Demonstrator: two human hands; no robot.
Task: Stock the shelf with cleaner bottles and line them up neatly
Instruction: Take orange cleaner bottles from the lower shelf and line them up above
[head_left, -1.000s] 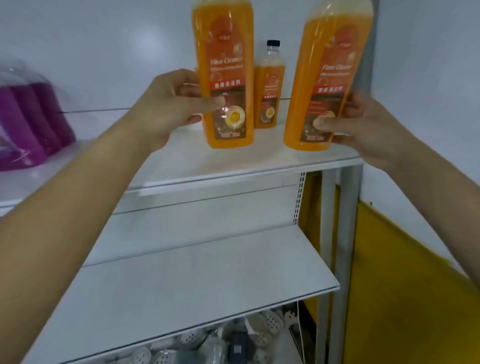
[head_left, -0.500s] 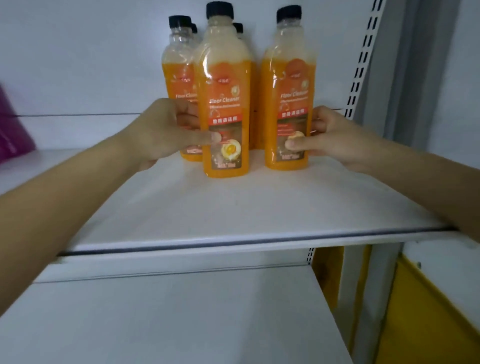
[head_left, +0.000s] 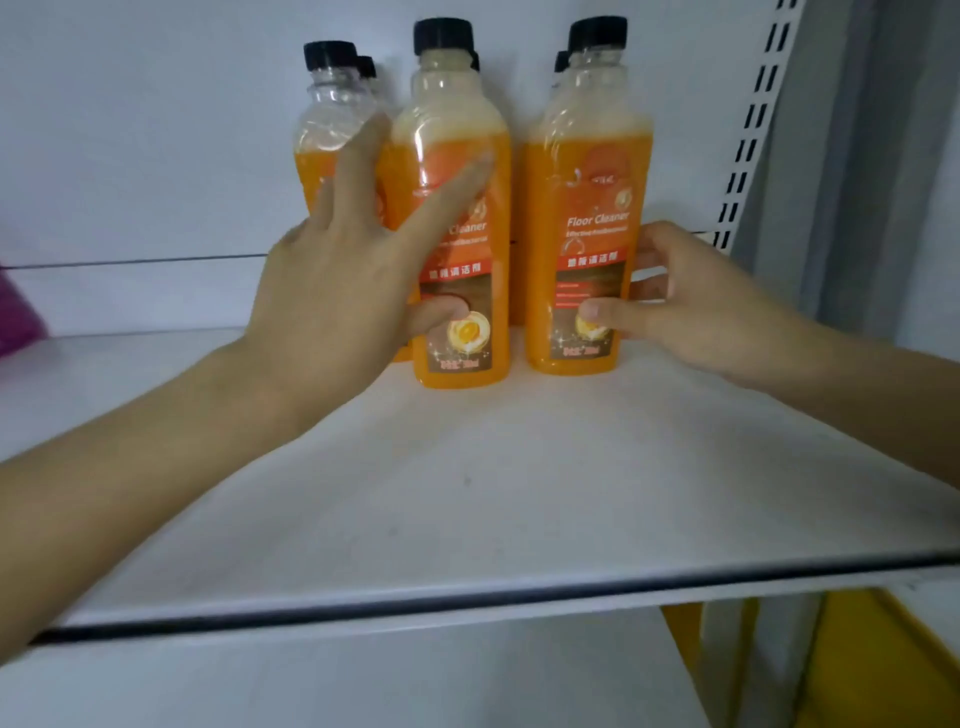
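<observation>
Here the right hand grips the right front bottle.

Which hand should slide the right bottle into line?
Probably the right hand: it grips the right bottle, thumb on its label. The left hand lies open against the middle bottle.

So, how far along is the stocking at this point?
Done: back bottles stand upright on the shelf. In hand: the right hand grips the right front bottle; the left hand lies open against the left front bottle. Left: squaring that pair, likely adding rows in front.
</observation>
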